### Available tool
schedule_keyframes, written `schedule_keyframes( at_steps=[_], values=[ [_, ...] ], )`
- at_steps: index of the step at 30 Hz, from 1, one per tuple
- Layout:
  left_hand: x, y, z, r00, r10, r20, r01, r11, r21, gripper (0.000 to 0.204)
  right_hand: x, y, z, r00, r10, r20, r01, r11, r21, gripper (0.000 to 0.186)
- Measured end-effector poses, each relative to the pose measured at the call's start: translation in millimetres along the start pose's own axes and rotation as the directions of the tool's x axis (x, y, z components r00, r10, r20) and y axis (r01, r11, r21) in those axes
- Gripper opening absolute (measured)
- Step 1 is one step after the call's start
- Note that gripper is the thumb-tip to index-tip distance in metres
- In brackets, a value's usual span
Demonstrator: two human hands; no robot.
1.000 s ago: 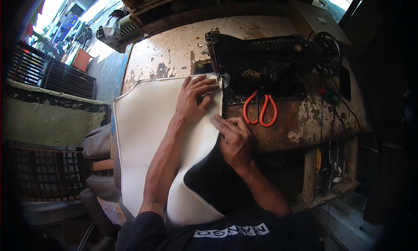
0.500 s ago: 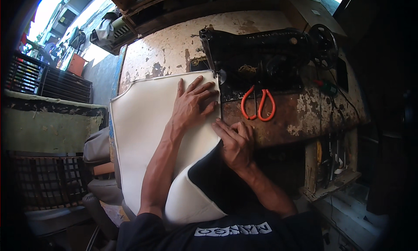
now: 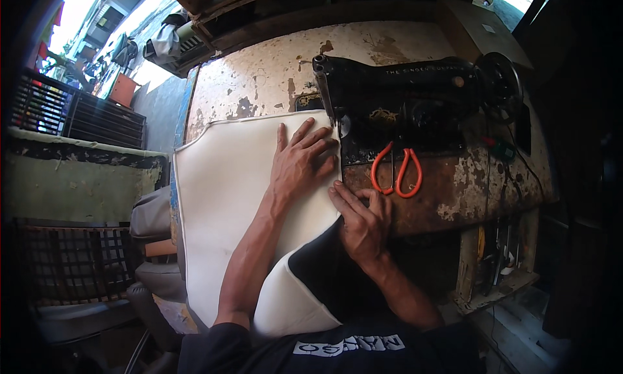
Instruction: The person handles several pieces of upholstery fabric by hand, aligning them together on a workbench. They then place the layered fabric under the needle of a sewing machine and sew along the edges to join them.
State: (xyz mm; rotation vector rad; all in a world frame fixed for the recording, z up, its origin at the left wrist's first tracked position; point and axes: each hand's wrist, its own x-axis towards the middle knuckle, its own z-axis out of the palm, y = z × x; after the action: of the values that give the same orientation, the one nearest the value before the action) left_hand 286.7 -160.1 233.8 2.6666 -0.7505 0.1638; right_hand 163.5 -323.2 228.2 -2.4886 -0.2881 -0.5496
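Note:
A large white padded sheet (image 3: 220,186) with a corded edge lies over the table, its right edge running up to the needle end of a black sewing machine (image 3: 415,91). My left hand (image 3: 302,163) rests flat on the sheet with fingers spread, just short of the needle area. Lower down, my right hand (image 3: 363,221) pinches the sheet's right edge, two fingers laid on top and the others curled; its thumb is hidden. Near my lap the sheet folds over, baring its black underside (image 3: 318,270). Orange-handled scissors (image 3: 375,171) lie against the machine's base.
The worn, paint-chipped table (image 3: 454,192) extends right of the scissors. A dark handwheel (image 3: 503,88) stands at the machine's right end. A green and red tool (image 3: 500,148) lies near a cable. Below the table's right side hangs a wooden tool rack (image 3: 496,283).
The whole view has shifted slightly, so things appear a little further right and lower. Both hands keep about the same places on the sheet.

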Motion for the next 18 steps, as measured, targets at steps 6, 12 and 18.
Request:
schedule_keyframes(
  at_steps=[6, 12, 18],
  values=[
    [11, -2, 2, 0.999, -0.024, -0.032, 0.023, 0.999, -0.03, 0.031, 11, 7, 5, 1.0, 0.013, -0.014, -0.013, 1.0, 0.008, 0.036],
    [18, -10, 6, 0.999, -0.026, -0.031, 0.026, 1.0, -0.006, 0.033, 24, 10, 5, 0.999, 0.027, 0.027, -0.027, 1.0, -0.006, 0.031],
    [27, -14, 8, 0.996, -0.036, -0.087, 0.033, 0.999, -0.031, 0.029, 32, 17, 9, 0.999, 0.041, -0.031, -0.04, 0.999, 0.018, 0.034]
  ],
)
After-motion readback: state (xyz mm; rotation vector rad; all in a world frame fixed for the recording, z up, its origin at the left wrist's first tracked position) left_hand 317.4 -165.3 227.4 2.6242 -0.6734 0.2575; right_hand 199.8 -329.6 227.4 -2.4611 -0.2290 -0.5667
